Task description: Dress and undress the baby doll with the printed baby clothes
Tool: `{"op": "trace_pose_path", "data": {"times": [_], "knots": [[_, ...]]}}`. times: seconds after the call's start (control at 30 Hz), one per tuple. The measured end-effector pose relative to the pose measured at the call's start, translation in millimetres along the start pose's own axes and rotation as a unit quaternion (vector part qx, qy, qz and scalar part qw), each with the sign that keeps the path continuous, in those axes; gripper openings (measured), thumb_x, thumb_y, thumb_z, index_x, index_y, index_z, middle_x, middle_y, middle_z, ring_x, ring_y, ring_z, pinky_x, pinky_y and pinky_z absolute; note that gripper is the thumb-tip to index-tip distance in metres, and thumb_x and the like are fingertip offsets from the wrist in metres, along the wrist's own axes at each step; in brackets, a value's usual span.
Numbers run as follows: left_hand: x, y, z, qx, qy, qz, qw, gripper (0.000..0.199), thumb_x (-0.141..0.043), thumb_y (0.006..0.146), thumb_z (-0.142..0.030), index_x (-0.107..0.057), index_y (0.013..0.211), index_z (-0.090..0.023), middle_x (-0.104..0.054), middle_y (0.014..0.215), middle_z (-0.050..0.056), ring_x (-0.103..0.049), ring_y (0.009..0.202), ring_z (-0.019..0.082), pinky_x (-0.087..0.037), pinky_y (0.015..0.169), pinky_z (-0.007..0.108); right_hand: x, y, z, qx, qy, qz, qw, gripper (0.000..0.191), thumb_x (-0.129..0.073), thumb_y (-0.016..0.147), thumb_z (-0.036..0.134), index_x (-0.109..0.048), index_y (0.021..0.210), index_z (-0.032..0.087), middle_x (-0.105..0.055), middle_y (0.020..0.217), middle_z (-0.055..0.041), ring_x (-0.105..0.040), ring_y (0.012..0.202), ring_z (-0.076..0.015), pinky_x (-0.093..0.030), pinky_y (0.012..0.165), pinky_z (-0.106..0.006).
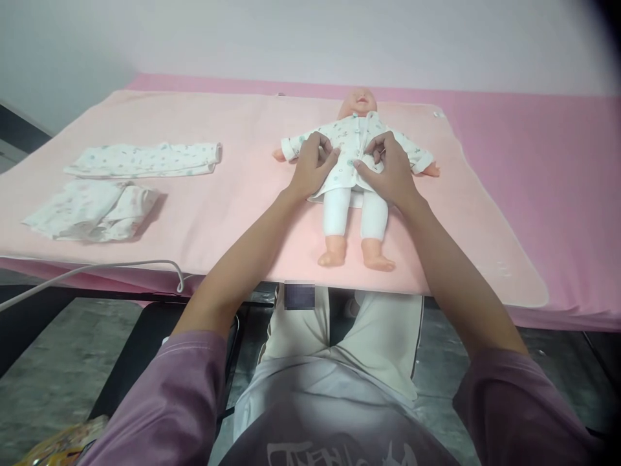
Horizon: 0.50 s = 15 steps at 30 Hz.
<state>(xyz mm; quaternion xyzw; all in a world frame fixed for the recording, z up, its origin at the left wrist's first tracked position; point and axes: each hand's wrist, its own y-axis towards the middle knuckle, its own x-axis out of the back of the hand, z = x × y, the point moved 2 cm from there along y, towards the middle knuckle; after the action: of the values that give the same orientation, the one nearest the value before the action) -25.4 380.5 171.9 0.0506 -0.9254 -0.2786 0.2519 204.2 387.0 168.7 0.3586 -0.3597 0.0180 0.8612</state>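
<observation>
A baby doll (334,249) lies on its back, head away from me, arms spread to the sides. It wears a white printed baby jacket (350,169) and white leggings or a similar white covering on its legs. My left hand (313,165) is at the jacket's left front, fingers bent and closed on the cloth. On the other side, my right hand (392,171) pinches the jacket near its front opening, thumb low and fingers curled. The cloth between my fingertips is partly hidden.
Under the doll is a pale pink mat (242,213) over a darker pink table cover (557,194). Folded printed clothing (145,160) and a crumpled white garment (92,210) lie at left. A white cable (121,264) crosses the front edge. A black chair (145,343) stands below.
</observation>
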Motion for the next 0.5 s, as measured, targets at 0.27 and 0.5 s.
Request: {"op": "trace_pose_path", "data": {"times": [0.27, 0.5], "knots": [[-4.5, -4.2, 5.0, -0.155, 0.034, 0.072, 0.985, 0.065, -0.056, 0.101, -0.091, -0.073, 0.128, -0.035, -0.075, 0.141, 0.009, -0.057, 0.148, 0.039, -0.044, 0.125, 0.065, 3.5, -8.0, -1.1, 0.01, 0.052, -0.003, 0.999, 0.048, -0.09, 0.096, 0.057, -0.061, 0.122, 0.029, -0.068, 0.112, -0.0056, -0.066, 0.103, -0.0288, -0.057, 0.103, -0.055], [-5.7, -2.4, 7.6, -0.15, 0.046, 0.117, 0.981, 0.069, -0.06, 0.098, -0.09, -0.072, 0.14, -0.036, -0.065, 0.161, 0.011, -0.048, 0.161, 0.041, -0.032, 0.136, 0.062, 5.7, -7.9, -3.3, 0.022, 0.075, 0.023, 0.997, 0.056, -0.091, 0.092, 0.064, -0.063, 0.129, 0.031, -0.066, 0.116, -0.008, -0.066, 0.119, -0.0361, -0.056, 0.112, -0.062]]}}
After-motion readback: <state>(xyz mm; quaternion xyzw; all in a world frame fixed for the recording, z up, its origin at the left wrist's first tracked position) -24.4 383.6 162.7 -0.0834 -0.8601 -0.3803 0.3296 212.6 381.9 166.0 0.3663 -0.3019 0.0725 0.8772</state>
